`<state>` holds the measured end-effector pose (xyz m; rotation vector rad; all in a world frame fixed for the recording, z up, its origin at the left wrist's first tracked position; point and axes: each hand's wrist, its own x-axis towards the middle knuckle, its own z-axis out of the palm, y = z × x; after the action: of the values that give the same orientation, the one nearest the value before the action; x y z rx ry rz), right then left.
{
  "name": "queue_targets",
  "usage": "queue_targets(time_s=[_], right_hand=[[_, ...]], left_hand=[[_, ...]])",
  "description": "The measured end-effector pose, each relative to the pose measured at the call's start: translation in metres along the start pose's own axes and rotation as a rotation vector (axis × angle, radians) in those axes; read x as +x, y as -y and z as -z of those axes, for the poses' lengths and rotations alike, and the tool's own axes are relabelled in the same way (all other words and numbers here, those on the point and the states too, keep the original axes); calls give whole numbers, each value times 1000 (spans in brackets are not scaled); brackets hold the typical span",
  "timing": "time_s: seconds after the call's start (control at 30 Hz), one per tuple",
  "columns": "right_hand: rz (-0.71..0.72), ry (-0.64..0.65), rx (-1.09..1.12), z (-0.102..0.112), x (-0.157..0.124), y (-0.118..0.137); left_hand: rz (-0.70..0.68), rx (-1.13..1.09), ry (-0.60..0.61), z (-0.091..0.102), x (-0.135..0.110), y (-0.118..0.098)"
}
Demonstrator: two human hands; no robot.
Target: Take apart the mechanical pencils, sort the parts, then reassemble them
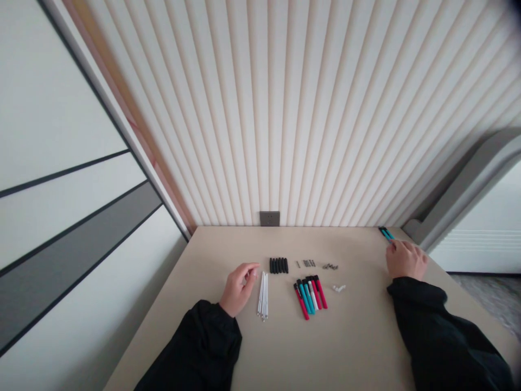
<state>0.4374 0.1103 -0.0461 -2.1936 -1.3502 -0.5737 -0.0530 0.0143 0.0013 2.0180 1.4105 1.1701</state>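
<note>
On the table, the pen barrels are lying side by side as the middle of the dial. At nine o'clock from them the refills are lying in a bundle, with the left hand hovering just beyond, also toward nine. The grips are lying in a row between ten and eleven, the springs at twelve, the tips near one, and the small pieces between two and three. Farther out, the right hand is reaching over the table's edge area at two, while two pens are lying by its fingertips, at the far corner. Behind everything, the wall is standing at twelve, the socket sitting at eleven.
</note>
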Motion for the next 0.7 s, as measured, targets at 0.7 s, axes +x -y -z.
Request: queue_targets(time_s=[0.7], right_hand=[[676,343,506,111,-159,211]], left_hand=[[-285,346,329,-6,-8,-12]])
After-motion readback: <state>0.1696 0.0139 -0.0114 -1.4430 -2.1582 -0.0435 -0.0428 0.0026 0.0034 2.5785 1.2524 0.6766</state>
